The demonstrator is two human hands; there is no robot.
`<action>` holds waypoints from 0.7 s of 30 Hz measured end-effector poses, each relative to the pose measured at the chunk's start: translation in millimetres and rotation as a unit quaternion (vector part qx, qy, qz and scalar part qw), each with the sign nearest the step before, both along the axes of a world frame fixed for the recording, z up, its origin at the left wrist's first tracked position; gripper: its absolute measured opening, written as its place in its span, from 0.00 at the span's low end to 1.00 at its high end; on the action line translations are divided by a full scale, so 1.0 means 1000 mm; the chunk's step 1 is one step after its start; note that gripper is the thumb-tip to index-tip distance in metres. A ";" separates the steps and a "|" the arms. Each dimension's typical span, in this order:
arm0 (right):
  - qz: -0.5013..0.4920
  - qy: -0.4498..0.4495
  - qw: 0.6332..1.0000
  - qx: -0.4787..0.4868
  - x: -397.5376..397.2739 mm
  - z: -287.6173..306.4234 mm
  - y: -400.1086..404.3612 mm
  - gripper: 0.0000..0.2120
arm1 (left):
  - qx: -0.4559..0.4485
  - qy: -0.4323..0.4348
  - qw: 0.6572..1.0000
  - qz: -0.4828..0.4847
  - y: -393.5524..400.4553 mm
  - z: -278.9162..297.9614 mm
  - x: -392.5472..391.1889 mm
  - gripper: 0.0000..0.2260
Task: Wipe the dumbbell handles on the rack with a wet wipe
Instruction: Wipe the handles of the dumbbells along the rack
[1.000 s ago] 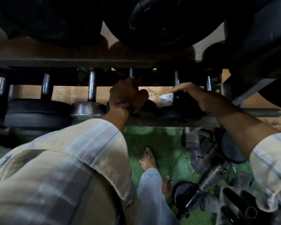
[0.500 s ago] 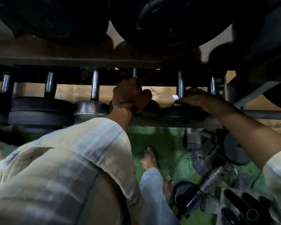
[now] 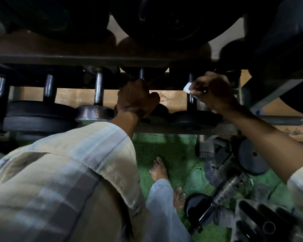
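Note:
Several dumbbells stand in a row on a dark metal rack (image 3: pixel 217 130), handles pointing away from me. My left hand (image 3: pixel 136 98) is closed around one dark dumbbell handle (image 3: pixel 141 74) near the middle. My right hand (image 3: pixel 212 89) is wrapped around the neighbouring handle (image 3: pixel 190 102) with a white wet wipe (image 3: pixel 187 87) pressed against it; a corner of the wipe sticks out by my thumb. A knurled steel handle (image 3: pixel 98 89) stands free just left of my left hand.
Large black weight plates (image 3: pixel 173 20) hang on the shelf above the rack, close over my hands. On the green mat (image 3: pixel 164 149) below lie a loose dumbbell (image 3: pixel 215 203), a plate (image 3: pixel 252 156) and other gear at the right. My bare feet (image 3: pixel 158 168) stand near the rack.
My right hand moved up along the handle and closed around it with the wipe. My left hand kept its grip on the middle handle.

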State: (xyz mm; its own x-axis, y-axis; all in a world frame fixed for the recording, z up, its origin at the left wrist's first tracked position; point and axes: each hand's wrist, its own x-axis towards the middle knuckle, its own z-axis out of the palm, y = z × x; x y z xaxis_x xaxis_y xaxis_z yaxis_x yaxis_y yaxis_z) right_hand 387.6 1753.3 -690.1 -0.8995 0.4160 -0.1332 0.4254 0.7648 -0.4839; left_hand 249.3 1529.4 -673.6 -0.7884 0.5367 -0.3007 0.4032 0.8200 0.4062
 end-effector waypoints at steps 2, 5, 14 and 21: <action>0.059 -0.057 0.995 -0.048 0.006 0.006 0.004 0.05 | 0.000 -0.003 1.000 0.002 0.000 0.000 0.000 0.17; 0.091 -0.146 0.981 -0.093 0.012 0.015 0.006 0.03 | -0.001 -0.010 1.000 0.007 -0.001 0.000 0.000 0.17; -0.159 0.013 0.982 -0.098 -0.020 -0.009 -0.004 0.12 | 0.001 -0.014 1.000 0.006 -0.001 -0.001 0.000 0.19; -0.301 0.073 0.950 -0.047 -0.027 -0.018 -0.025 0.15 | 0.004 -0.015 1.000 0.003 -0.001 0.002 0.000 0.14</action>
State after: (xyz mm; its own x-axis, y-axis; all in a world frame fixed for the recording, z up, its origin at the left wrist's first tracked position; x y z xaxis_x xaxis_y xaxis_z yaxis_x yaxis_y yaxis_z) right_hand 360.4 1728.2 -708.0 -0.5148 0.8528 -0.0881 0.6951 0.3550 -0.6251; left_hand 249.8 1528.9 -671.4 -0.7822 0.5351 -0.3192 0.3866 0.8186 0.4248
